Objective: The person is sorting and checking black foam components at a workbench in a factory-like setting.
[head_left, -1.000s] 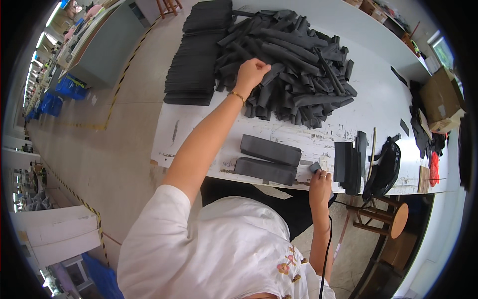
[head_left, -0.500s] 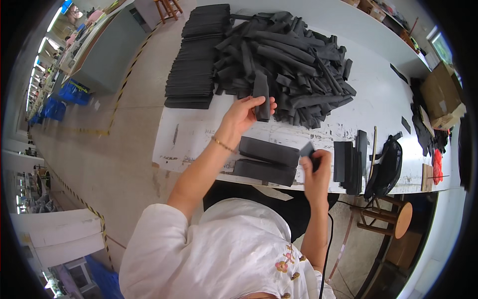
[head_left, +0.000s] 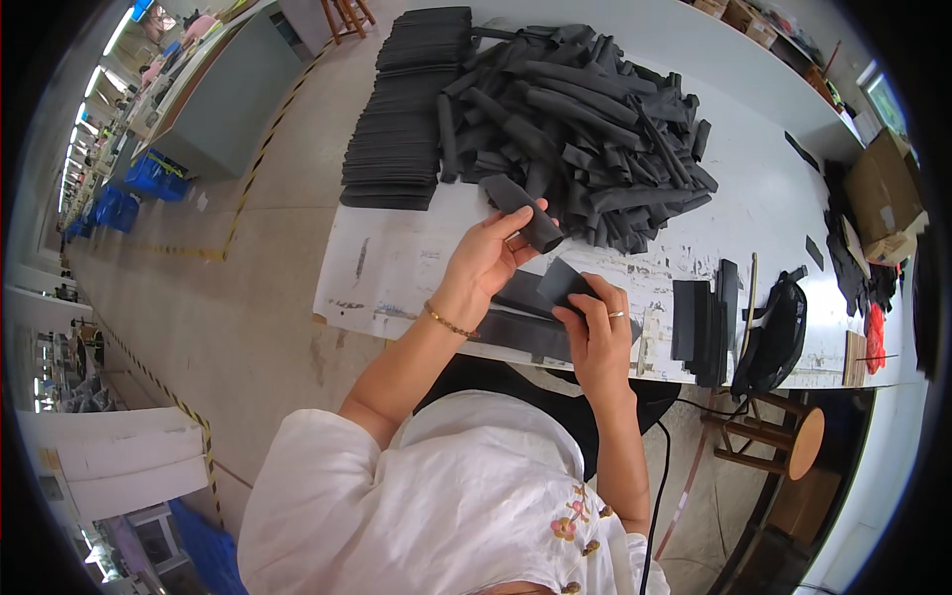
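Observation:
My left hand point(head_left: 486, 260) is closed around a black fabric tube point(head_left: 509, 203), whose near end gapes slightly toward my right hand. Between the fingers and thumb of my right hand point(head_left: 601, 339) is a thin dark grey flat piece point(head_left: 561, 281), with one corner pointing up at the tube's end. The tube and the piece are close together but look apart. Below my hands, two flat black strips point(head_left: 524, 334) lie side by side on the white table point(head_left: 382, 260), partly hidden by my hands.
A big loose heap of black tubes point(head_left: 605, 129) covers the table's far middle. Left of it stands a neat row of stacked black pieces point(head_left: 405, 129). To the right lie dark flat strips point(head_left: 699, 319), a thin stick point(head_left: 747, 302) and a black bag point(head_left: 780, 322). A wooden stool point(head_left: 798, 441) is below.
My left hand has tilted the tube and drawn it nearer. My right hand has moved left and up with the grey piece, bringing it close to the tube's end.

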The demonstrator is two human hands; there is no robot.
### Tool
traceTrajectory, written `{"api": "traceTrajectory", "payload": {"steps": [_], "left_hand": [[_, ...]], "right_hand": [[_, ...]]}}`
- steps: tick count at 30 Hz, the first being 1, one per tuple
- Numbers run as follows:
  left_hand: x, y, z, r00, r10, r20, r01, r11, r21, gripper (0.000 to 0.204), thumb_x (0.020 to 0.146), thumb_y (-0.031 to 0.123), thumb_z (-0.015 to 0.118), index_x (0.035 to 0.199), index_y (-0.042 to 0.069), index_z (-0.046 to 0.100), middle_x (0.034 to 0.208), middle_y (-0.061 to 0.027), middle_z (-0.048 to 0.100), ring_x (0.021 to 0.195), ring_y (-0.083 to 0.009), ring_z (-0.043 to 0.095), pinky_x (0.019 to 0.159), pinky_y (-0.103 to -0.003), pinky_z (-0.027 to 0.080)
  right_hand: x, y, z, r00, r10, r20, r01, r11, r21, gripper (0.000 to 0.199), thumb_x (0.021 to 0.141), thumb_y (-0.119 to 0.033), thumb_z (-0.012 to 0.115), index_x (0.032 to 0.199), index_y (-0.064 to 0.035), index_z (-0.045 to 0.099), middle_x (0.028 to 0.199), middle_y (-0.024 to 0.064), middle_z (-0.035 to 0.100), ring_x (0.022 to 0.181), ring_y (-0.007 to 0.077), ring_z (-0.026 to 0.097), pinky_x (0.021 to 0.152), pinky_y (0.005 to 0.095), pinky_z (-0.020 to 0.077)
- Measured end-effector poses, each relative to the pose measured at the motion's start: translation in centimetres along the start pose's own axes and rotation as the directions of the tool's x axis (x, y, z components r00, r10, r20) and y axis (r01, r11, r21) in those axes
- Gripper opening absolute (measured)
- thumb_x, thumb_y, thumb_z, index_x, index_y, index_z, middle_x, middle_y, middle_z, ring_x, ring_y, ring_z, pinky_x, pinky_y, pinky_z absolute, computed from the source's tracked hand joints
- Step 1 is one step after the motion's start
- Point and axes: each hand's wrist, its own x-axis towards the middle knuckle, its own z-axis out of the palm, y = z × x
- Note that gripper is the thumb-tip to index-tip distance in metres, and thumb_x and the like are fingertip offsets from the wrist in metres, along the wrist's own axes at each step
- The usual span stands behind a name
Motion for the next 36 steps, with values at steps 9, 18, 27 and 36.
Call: {"api": "traceTrajectory", "payload": {"steps": [9, 18, 27, 36], "left_hand": [[-0.4, -1.1, 1.0, 0.997, -0.058, 0.051, 0.056, 0.998, 0.037, 0.034, 0.092, 0.009, 0.064, 0.123, -0.001, 0.054, 0.119, -0.0097, 0.065, 0.105, -0.0245, 0.066, 0.084, -0.031, 0.058], [-1.8, -1.6, 1.4, 0.992, -0.011, 0.122, 0.001, 0.996, 0.084, 0.033, 0.091, 0.007, 0.064, 0.122, 0.004, 0.055, 0.12, -0.012, 0.064, 0.104, -0.0228, 0.066, 0.085, -0.037, 0.057], [-3.9, -2.6, 3.3, 0.955, 0.153, 0.253, -0.198, 0.967, 0.163, 0.039, 0.093, 0.01, 0.062, 0.13, 0.002, 0.05, 0.117, -0.0152, 0.065, 0.102, -0.0217, 0.066, 0.089, -0.037, 0.055], [-2.8, -3.6, 2.4, 0.938, 0.158, 0.308, -0.184, 0.981, 0.058, 0.019, 0.097, 0.02, 0.058, 0.106, 0.003, 0.062, 0.096, -0.0139, 0.07, 0.113, -0.0323, 0.062, 0.098, -0.041, 0.049]], "right_hand": [[0.9, 0.8, -0.7, 0.993, -0.038, -0.115, 0.023, 0.992, -0.122, 0.026, 0.073, 0.0, 0.077, 0.095, -0.001, 0.063, 0.1, 0.0111, 0.065, 0.085, 0.0295, 0.062, 0.069, 0.0379, 0.0521], [1.5, 1.2, -1.2, 0.98, -0.154, -0.126, 0.117, 0.958, -0.262, 0.03, 0.07, 0.003, 0.076, 0.097, -0.0025, 0.063, 0.094, 0.0091, 0.066, 0.082, 0.0268, 0.062, 0.069, 0.0363, 0.0518], [1.9, -0.6, 1.0, 0.989, -0.048, -0.14, 0.046, 0.999, -0.019, 0.04, 0.073, 0.0, 0.076, 0.108, -0.0022, 0.057, 0.111, 0.0164, 0.058, 0.093, 0.0336, 0.058, 0.076, 0.041, 0.0502], [-0.9, 0.3, 0.2, 0.998, 0.047, 0.041, -0.045, 0.997, -0.066, 0.04, 0.075, 0.005, 0.071, 0.109, -0.0011, 0.052, 0.111, 0.0216, 0.055, 0.096, 0.0397, 0.057, 0.078, 0.0437, 0.0491]]}}
